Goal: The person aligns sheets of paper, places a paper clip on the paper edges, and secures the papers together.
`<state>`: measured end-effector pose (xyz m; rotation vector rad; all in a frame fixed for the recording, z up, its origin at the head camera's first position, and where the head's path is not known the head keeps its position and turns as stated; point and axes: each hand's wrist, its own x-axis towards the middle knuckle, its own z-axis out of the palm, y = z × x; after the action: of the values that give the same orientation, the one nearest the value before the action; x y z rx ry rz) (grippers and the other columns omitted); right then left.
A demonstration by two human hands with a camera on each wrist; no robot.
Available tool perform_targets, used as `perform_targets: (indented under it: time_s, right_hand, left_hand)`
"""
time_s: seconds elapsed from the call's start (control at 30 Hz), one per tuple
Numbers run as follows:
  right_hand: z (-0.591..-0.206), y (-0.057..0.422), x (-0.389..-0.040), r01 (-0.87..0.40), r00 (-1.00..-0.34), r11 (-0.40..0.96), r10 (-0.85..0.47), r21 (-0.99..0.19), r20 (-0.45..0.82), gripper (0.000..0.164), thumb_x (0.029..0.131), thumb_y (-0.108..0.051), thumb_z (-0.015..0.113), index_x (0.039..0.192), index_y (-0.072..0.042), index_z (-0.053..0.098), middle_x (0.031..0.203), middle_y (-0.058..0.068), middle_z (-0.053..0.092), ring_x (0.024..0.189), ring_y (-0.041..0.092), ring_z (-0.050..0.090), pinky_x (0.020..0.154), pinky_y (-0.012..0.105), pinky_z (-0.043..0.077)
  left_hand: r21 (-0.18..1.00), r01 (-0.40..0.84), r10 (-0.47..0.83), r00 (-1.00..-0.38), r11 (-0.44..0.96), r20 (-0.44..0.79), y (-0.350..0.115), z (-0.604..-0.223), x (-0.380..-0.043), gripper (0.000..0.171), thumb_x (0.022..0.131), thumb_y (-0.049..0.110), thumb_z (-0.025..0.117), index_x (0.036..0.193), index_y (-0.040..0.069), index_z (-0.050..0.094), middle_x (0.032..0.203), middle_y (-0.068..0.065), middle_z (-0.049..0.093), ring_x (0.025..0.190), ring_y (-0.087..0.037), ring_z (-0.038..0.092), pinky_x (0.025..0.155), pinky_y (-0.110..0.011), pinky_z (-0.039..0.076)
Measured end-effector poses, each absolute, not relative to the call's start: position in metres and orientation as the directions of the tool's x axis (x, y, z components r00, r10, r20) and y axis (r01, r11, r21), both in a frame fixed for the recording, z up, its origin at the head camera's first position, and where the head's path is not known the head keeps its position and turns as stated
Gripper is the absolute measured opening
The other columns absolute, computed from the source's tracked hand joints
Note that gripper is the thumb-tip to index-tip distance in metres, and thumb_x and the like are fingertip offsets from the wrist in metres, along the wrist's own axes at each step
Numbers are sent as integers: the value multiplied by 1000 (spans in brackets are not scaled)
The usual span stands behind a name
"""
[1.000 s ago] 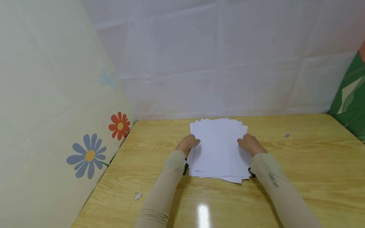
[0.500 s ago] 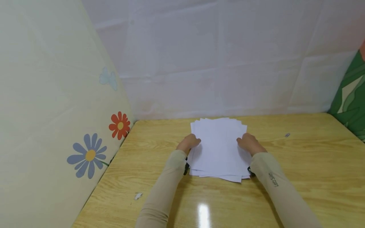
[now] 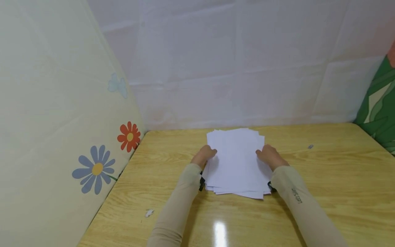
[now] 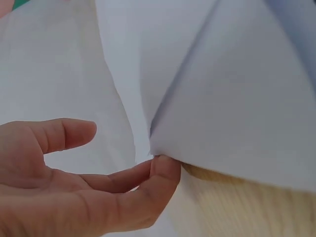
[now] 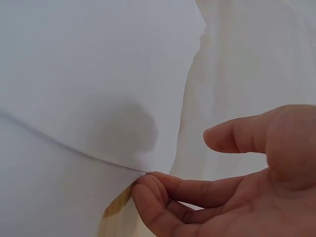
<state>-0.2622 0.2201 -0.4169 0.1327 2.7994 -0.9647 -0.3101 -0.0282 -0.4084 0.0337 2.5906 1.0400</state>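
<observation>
A loose stack of white paper sheets (image 3: 236, 161) is between my two hands, on the wooden table. Its corners and edges stick out unevenly at the top and bottom. At the left edge of the stack is my left hand (image 3: 204, 155). In the left wrist view its bent fingertips (image 4: 167, 168) touch the sheets' edge, while the thumb (image 4: 74, 133) stands apart from the paper. My right hand (image 3: 271, 156) is at the opposite edge. Its fingertips (image 5: 148, 192) touch the paper in the right wrist view, with the thumb (image 5: 237, 136) raised clear of it.
The wooden table (image 3: 324, 192) reaches back to a white cloth backdrop (image 3: 197, 68). A small paper clip-like item (image 3: 310, 146) lies at the right, and a white scrap or worn patch (image 3: 149, 213) shows at the front left. A flower-patterned panel (image 3: 61, 103) borders the left side.
Sheets in the stack have shifted against each other; the top right corner has moved slightly inward to the left. Both hands stay almost where they were.
</observation>
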Motion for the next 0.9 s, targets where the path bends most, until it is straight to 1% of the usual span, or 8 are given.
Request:
perform_targets:
  time_s: [0.07,0.13,0.23,0.37,0.47,0.53,0.73,0.9]
  right_hand:
    - [-416,220,-262,155,-977,782,32,-603,-210,47,98,-15,37,111,30,43,102,40,53,89,41,55,81,49,49]
    - [-414,221,-261,181,-970,776,39,-605,-240,50,99,-16,36,116,30,40,111,44,50,100,47,54,88,52,47]
    - [-411,224,-260,197,-964,765,39,-613,-261,53,100,-18,35,122,30,35,120,47,43,110,52,49,95,55,43]
    - [-416,230,-262,156,-977,748,19,-645,-214,44,98,-19,38,95,23,50,83,30,56,77,36,58,75,41,49]
    - [-420,234,-263,138,-981,712,4,-688,-193,37,96,-20,41,69,4,50,60,7,48,54,18,47,58,29,42]
    - [-420,236,-263,161,-977,664,3,-730,-213,36,96,-19,42,65,-2,48,57,2,46,51,12,45,54,24,40]
    - [-417,240,-258,243,-961,514,15,-822,-274,30,97,-16,46,90,13,53,72,6,52,58,8,53,57,20,49]
    - [-414,242,-255,276,-951,470,10,-838,-308,38,97,-17,46,107,20,49,82,11,55,65,10,55,62,20,52]
  left_hand:
    - [707,-123,146,-940,696,-308,-31,-407,-309,57,100,23,47,145,-9,31,147,-21,38,115,-30,51,86,-36,49]
    - [729,-130,148,-941,672,-304,-33,-404,-308,57,99,24,47,144,-9,32,140,-21,43,99,-27,52,73,-33,47]
    - [767,-143,159,-939,626,-305,-36,-399,-307,55,99,25,47,140,-10,36,121,-19,50,86,-23,50,68,-31,47]
    - [843,-205,168,-931,497,-325,-41,-399,-305,55,99,25,46,140,-9,32,104,-14,46,87,-23,47,74,-34,49]
    - [883,-241,179,-925,404,-334,-45,-400,-303,58,97,23,47,143,-7,27,104,-13,44,85,-22,46,72,-33,47]
    - [899,-245,192,-924,362,-329,-47,-401,-303,56,96,21,48,141,-6,28,102,-12,43,81,-20,44,69,-30,44]
    - [921,-244,220,-923,303,-317,-49,-402,-304,15,95,15,48,90,5,39,71,-2,36,62,-14,35,56,-24,34]
    - [924,-268,209,-921,271,-329,-48,-403,-305,29,95,11,50,72,13,32,59,4,28,58,-11,31,55,-22,29]
